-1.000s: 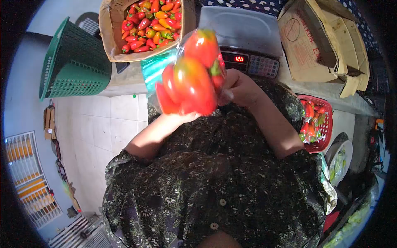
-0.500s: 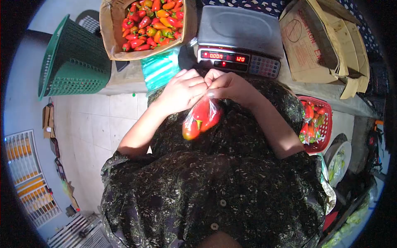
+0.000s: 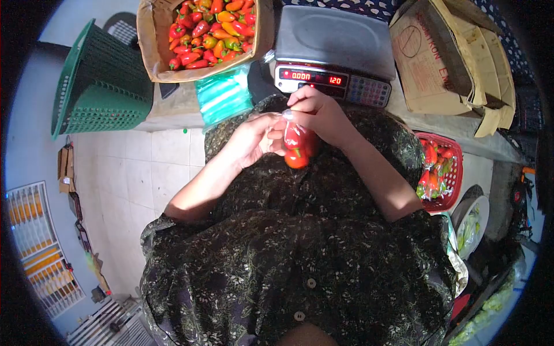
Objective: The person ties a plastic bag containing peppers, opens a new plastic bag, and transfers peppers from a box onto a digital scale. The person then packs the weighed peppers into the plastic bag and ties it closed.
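Observation:
A clear plastic bag of red peppers (image 3: pixel 298 149) hangs in front of my chest, its gathered neck pinched between my hands. My left hand (image 3: pixel 257 137) is on the left side of the neck, thumb and fingers closed on it, with some fingers against the bag's side. From the right, my right hand (image 3: pixel 320 117) grips the top of the neck. Just beyond the hands, the scale (image 3: pixel 334 43) shows 1.20 on its red display, and its plate carries nothing. Green-tinted plastic bags (image 3: pixel 224 95) lie left of the scale.
A cardboard box of peppers (image 3: pixel 149 43) stands at the upper left beside a green basket (image 3: pixel 107 106). An opened carton (image 3: pixel 424 63) is at the upper right. Below it, a red basket (image 3: pixel 457 173) holds bagged peppers, near a round pale container (image 3: pixel 483 230).
The pepper bag was raised and close to the camera, then came down below my hands. Since then it has swung upright, and my left hand has shifted lower beside it.

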Available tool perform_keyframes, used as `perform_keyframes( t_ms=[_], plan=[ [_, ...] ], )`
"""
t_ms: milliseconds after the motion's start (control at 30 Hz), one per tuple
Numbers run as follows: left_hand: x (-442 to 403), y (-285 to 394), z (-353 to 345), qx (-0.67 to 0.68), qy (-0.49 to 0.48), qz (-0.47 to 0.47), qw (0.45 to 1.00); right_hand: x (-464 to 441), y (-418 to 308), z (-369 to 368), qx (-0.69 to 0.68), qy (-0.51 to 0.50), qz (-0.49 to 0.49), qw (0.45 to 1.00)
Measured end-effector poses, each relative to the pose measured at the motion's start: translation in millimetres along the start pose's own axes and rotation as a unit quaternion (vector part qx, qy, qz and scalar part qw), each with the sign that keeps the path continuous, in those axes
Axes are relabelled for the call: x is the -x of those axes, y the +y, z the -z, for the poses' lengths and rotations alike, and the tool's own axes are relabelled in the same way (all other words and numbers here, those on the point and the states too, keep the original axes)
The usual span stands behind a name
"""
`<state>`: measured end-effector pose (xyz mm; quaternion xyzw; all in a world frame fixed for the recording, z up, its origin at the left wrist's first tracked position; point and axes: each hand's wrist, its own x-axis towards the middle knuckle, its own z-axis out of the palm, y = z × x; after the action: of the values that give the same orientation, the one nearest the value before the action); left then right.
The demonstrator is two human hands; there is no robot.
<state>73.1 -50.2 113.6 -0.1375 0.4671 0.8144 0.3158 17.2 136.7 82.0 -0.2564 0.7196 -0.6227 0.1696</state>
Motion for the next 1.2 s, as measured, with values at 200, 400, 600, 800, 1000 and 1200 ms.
perform_keyframes(
  t_ms=[200,400,600,800,1000,1200],
  plan=[
    [-10,-9,-13,-0.094,0.032,-0.167,0.981,-1,-20,-9,-0.231,0.121,-0.151,0.953],
    [-10,-21,-13,-0.389,0.039,-0.272,0.879,4,4,-11,-0.187,0.154,-0.085,0.967],
    [-13,-23,-5,-0.023,-0.036,-0.072,0.996,1,-15,-13,-0.124,0.163,-0.119,0.972],
    [-18,-33,-29,-0.037,0.063,-0.259,0.963,-9,8,-10,0.035,0.161,0.1,0.981],
    [-35,-34,1,-0.487,0.143,-0.471,0.721,-7,-6,-6,-0.322,0.019,-0.048,0.945],
    [-44,-42,19,-0.406,0.113,-0.491,0.762,2,-11,-2,-0.47,-0.055,-0.064,0.878]
  ],
)
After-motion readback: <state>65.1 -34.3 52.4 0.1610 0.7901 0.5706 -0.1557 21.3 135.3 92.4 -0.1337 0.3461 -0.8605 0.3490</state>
